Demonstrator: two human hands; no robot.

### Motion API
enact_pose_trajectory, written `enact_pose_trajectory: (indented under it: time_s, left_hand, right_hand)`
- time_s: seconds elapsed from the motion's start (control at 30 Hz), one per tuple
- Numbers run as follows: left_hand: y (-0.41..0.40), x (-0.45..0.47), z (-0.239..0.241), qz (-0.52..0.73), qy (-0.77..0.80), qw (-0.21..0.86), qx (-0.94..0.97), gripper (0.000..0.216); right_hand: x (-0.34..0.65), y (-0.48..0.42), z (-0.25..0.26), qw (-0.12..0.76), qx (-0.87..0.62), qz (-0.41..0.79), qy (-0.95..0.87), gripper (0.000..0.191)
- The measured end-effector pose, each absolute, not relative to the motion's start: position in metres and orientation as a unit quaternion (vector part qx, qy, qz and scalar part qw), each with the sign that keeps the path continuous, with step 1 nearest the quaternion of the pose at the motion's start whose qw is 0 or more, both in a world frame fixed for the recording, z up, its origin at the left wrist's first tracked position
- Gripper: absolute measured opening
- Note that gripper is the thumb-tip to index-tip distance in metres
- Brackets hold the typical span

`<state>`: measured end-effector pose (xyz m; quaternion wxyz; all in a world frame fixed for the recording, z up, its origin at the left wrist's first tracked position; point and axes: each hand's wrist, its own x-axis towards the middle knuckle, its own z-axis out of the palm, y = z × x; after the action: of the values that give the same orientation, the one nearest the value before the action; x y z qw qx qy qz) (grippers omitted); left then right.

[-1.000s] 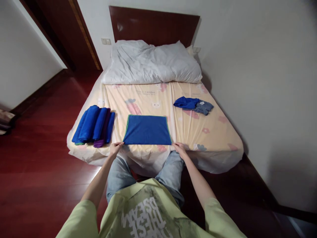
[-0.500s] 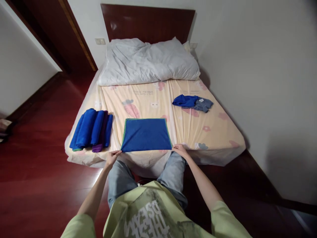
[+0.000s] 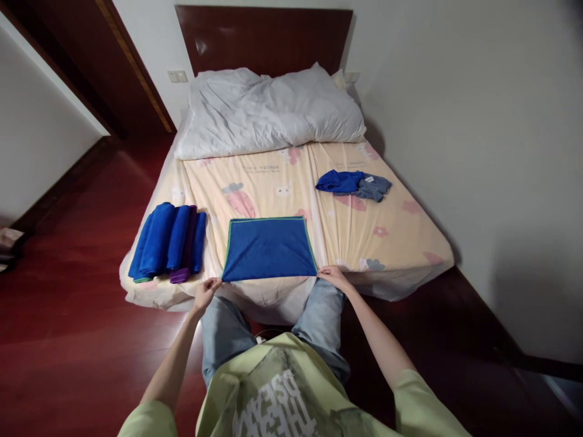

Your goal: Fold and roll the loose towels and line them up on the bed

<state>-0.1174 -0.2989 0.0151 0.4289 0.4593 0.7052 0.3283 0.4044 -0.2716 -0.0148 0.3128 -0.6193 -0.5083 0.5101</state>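
Observation:
A blue towel (image 3: 269,249) with green edging lies folded into a flat rectangle at the near edge of the bed. My left hand (image 3: 207,294) pinches its near left corner. At the near right corner, the fingers of my right hand (image 3: 334,277) are closed on the same towel. The near edge runs almost straight between both hands. Left of it, several rolled blue towels (image 3: 157,238) and a purple one (image 3: 186,249) lie side by side. Farther right is a crumpled blue cloth (image 3: 339,181) beside a crumpled grey cloth (image 3: 374,188).
The bed (image 3: 396,243) has a cream patterned sheet, with a white quilt (image 3: 273,115) bunched by the dark wooden headboard (image 3: 268,39). A white wall (image 3: 478,121) stands to the right. Dark red floor (image 3: 68,321) and a wooden door (image 3: 82,60) are on the left.
The view has shifted slightly. Both hands keep their grip on the near corners, and the towel lies nearly as before.

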Motion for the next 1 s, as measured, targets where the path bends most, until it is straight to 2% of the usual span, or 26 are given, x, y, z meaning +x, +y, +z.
enact_pose_trajectory:
  time_s: [0.13, 0.23, 0.3, 0.43, 0.6, 0.7, 0.9, 1.0]
  left_hand:
    - [-0.295, -0.121, 0.025, 0.295, 0.697, 0.422, 0.498, 0.074]
    - [-0.272, -0.123, 0.04, 0.262, 0.692, 0.368, 0.562, 0.061]
    - [-0.243, -0.124, 0.052, 0.25, 0.685, 0.314, 0.608, 0.051]
    - [-0.162, -0.12, 0.065, 0.244, 0.64, 0.216, 0.696, 0.04]
    - [-0.057, -0.106, 0.053, 0.176, 0.588, 0.19, 0.766, 0.034]
    - [-0.012, -0.099, 0.038, 0.116, 0.57, 0.17, 0.796, 0.033]
    - [0.03, -0.102, 0.011, 0.052, 0.528, 0.192, 0.825, 0.03]
    - [0.036, -0.103, 0.006, 0.035, 0.526, 0.204, 0.825, 0.026]
  right_hand:
    - [0.405, -0.268, -0.01, 0.293, -0.617, 0.519, -0.514, 0.034]
    - [0.406, -0.249, -0.001, 0.309, -0.629, 0.504, -0.504, 0.044]
    - [0.406, -0.224, 0.006, 0.352, -0.643, 0.45, -0.509, 0.045]
    - [0.396, -0.154, 0.019, 0.4, -0.635, 0.301, -0.589, 0.031]
    - [0.371, -0.07, 0.024, 0.311, -0.573, 0.195, -0.733, 0.035]
    - [0.363, -0.033, 0.012, 0.238, -0.554, 0.185, -0.776, 0.037]
    - [0.37, 0.007, -0.018, 0.152, -0.537, 0.205, -0.804, 0.034]
    - [0.374, 0.016, -0.021, 0.125, -0.532, 0.203, -0.813, 0.025]
